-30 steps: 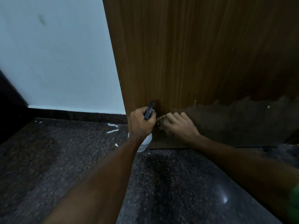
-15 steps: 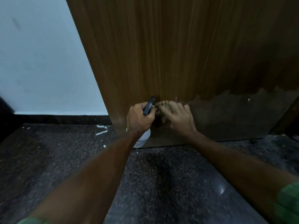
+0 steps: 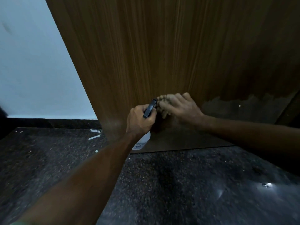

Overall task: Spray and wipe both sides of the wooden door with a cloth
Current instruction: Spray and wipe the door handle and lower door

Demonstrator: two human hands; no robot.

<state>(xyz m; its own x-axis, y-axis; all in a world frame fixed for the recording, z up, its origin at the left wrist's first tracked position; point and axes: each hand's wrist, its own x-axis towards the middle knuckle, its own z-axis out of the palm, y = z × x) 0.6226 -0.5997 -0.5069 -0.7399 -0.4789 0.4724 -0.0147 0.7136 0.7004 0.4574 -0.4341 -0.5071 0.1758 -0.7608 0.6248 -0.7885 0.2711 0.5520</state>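
The brown wooden door (image 3: 162, 54) fills the upper view, with a worn grey patch low on its right. My left hand (image 3: 139, 120) grips a white spray bottle (image 3: 142, 142); its dark nozzle points at the door near the bottom. Just right of it, my right hand (image 3: 180, 106) presses a beige cloth (image 3: 164, 101) against the door, fingers spread over it. Most of the cloth is hidden under that hand.
A pale wall (image 3: 32, 70) with a dark skirting strip stands left of the door. The floor (image 3: 162, 184) is dark speckled stone, with a few white scraps (image 3: 95, 133) near the door's left corner.
The view has tilted and shifted, so the door leans across the frame. Both hands stay low on the door; the right hand with the cloth sits slightly higher, close against the nozzle.
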